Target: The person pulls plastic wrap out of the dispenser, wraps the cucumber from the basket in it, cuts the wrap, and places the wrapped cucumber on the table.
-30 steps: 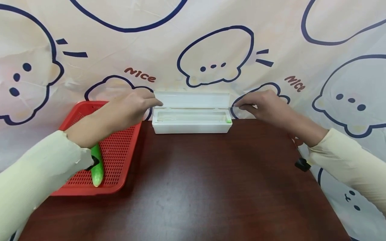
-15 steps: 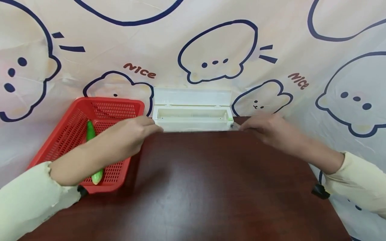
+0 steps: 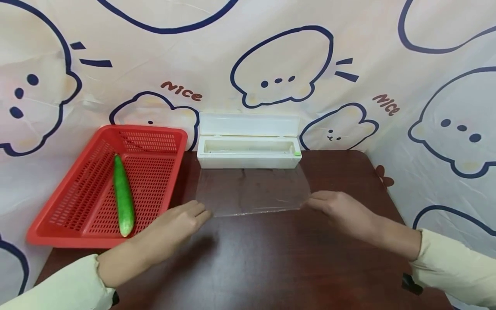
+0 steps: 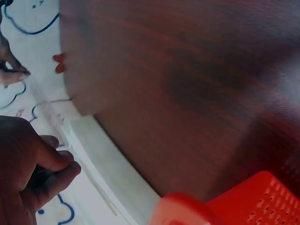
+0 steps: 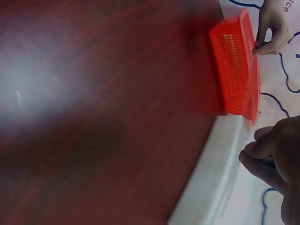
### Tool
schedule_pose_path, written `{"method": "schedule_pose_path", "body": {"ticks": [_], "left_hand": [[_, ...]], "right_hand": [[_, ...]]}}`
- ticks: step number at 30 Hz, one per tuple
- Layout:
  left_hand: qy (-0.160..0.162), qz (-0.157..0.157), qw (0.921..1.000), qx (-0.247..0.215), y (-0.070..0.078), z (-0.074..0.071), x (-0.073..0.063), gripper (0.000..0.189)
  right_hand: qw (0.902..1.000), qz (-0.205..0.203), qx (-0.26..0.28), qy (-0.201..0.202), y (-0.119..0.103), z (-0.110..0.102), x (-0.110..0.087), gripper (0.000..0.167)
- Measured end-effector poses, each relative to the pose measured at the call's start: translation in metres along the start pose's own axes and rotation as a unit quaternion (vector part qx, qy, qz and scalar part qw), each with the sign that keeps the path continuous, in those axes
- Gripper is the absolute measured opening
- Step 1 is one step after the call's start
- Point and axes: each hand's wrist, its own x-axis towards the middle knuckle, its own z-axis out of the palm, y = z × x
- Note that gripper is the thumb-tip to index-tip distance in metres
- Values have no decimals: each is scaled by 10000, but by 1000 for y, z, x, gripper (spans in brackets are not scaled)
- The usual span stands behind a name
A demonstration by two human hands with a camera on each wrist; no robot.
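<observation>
A sheet of clear cling film stretches toward me from the white dispenser box, whose lid stands raised at the back. My left hand pinches the film's near left corner, and my right hand pinches its near right corner. The film's front edge runs between them as a shiny line above the table. In the left wrist view, the thumb and fingers of my left hand meet at the tips. Bent fingers of my right hand also meet in the right wrist view.
A red perforated basket sits on the left of the dark brown table, with a long green cucumber inside. Behind the table hangs a cartoon-printed cloth.
Both hands have moved back toward me and down from the box. The film now spans a wider stretch between box and hands. My left arm no longer covers the cucumber.
</observation>
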Motion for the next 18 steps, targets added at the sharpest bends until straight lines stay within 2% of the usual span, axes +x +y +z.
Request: {"method": "schedule_pose_path", "body": {"ticks": [4, 7, 12, 18], "left_hand": [[301, 526, 9951, 781, 4, 20, -4, 25], [378, 662, 9912, 1080, 7, 35, -7, 22], [196, 540, 9917, 1147, 12, 57, -11, 23], [-55, 75, 9958, 915, 17, 80, -14, 28]], "right_hand": [[9987, -395, -293, 126, 2, 27, -7, 43], [9959, -698, -536, 201, 5, 47, -12, 41], [9905, -1039, -797, 426, 9, 75, -17, 41], [9903, -1057, -697, 580, 18, 98, -16, 39]]}}
